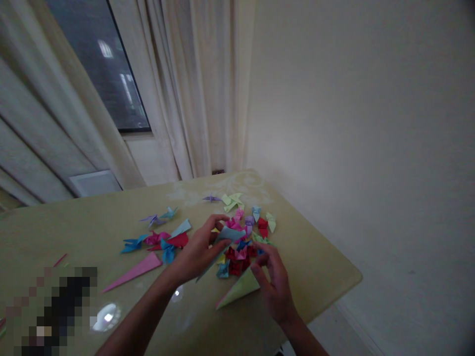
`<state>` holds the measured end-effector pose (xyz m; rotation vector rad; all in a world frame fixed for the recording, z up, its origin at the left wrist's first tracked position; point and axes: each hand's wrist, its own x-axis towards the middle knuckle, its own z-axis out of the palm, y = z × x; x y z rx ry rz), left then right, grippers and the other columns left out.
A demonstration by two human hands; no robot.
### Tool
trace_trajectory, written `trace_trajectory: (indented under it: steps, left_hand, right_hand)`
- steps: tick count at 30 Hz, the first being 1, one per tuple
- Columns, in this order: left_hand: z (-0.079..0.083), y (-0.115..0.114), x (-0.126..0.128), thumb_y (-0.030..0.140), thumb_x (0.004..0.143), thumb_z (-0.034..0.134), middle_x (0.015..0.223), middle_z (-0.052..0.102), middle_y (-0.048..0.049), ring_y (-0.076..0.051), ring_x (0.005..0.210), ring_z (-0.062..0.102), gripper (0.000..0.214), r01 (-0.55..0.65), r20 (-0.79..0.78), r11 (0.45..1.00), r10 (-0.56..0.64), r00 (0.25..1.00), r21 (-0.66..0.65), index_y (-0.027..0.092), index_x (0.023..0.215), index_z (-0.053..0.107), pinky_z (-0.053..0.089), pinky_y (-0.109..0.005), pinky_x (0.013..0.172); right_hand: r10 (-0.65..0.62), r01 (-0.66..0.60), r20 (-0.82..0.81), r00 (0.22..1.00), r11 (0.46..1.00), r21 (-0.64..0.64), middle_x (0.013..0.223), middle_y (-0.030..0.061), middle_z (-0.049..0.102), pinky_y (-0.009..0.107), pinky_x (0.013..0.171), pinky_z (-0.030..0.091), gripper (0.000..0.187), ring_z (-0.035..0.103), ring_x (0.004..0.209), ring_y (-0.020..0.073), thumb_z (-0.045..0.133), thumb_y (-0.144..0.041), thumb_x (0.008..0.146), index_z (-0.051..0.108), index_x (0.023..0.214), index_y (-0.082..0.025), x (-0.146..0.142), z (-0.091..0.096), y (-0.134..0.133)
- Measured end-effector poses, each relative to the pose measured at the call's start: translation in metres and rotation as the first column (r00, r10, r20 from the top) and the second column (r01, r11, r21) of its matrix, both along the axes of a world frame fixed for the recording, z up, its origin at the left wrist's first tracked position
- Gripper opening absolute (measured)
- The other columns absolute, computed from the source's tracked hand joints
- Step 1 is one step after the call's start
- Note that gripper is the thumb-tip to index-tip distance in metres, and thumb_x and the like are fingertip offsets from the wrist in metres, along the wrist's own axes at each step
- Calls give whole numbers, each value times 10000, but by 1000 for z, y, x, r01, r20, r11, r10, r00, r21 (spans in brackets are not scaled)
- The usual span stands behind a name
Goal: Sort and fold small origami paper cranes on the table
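Observation:
Between the thumb and fingers of my left hand (202, 244) is a light blue folded paper (232, 234), held above a pile of small origami pieces. My right hand (274, 284) is just to the right with thumb and fingers apart and nothing between them. Beneath it, a pale green paper cone (241, 289) lies on the table, its right end partly covered by the hand. Around both hands are folded pieces such as a red one (263, 227), a purple one (249, 225) and a teal one (223, 269). My left hand hides part of the pile.
Left of my hands, a pink paper cone (135, 272) lies near blue (133, 244) and magenta folded pieces. Farther back sit a purple paper crane (212, 198) and pale green pieces (232, 200). The table (315, 262) ends at a wall on the right and curtains behind.

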<state>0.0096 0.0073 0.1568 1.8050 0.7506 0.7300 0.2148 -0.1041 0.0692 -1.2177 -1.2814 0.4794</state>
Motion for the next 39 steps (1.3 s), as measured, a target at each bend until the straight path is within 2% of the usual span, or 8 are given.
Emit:
trace_trajectory:
  steps: [5,12,19,23,28,32,34,39]
  left_hand:
    - [-24,-19,17,359,932,698,944,666,-10,-158,805,662,467,17,-54,1000,-17,998,-3,242,1350,526,509,-252,679]
    - [-59,-42,2,412,988,613,926,756,-30,-170,740,698,282,-94,-105,996,92,990,-8,232,1201,658,561,-285,695]
    - [-124,-82,0,282,973,611,1136,777,-66,-241,1029,738,298,-178,-332,893,330,884,414,289,1249,723,600,-354,901]
    - [-139,-88,-2,320,945,661,1148,758,-87,-280,1061,718,286,-121,-398,846,365,842,520,311,1223,730,591,-407,938]
    - [-117,-32,-30,433,1002,570,1077,731,-101,-275,1018,697,240,-169,-438,813,461,772,558,270,1066,736,566,-405,909]
    - [-91,36,-68,185,997,449,1157,730,-130,-299,1118,664,299,-126,-658,771,606,447,624,204,1120,720,514,-443,990]
    - [-84,62,-84,117,939,478,1138,739,-151,-337,1141,661,287,-126,-703,779,612,362,614,175,1062,731,494,-500,1014]
    - [-83,91,-102,180,811,707,1042,781,-150,-382,1113,694,81,-141,-770,830,555,315,540,193,883,742,487,-516,1009]
  right_hand:
    - [113,-150,-279,954,982,-117,964,64,756,284,684,578,371,696,770,190,780,-507,899,740,1100,-199,1,28,30]
    - [18,-91,-353,935,977,-192,734,21,708,254,566,534,375,647,604,156,834,-534,817,721,900,-187,21,13,26]
    - [29,-39,-30,999,922,-385,770,40,738,292,616,567,309,713,664,205,762,-485,867,747,982,-199,34,-21,4]
    - [19,59,224,974,940,-336,820,46,739,309,658,564,194,692,687,208,722,-393,899,763,969,-216,33,-34,-5]
    - [-68,137,386,920,979,-153,988,72,712,339,786,597,135,715,885,243,675,-344,951,765,978,-245,32,-47,-10]
    - [-129,166,407,904,985,-56,992,73,684,325,752,602,153,695,844,231,651,-352,988,751,1037,-248,33,-54,-12]
    - [-133,165,416,900,985,-42,989,71,676,323,752,599,150,683,823,224,643,-343,998,746,1052,-249,33,-55,-13]
    - [-102,134,421,901,990,-47,1002,66,670,314,748,592,141,675,812,213,628,-321,1011,747,1048,-255,32,-55,-12]
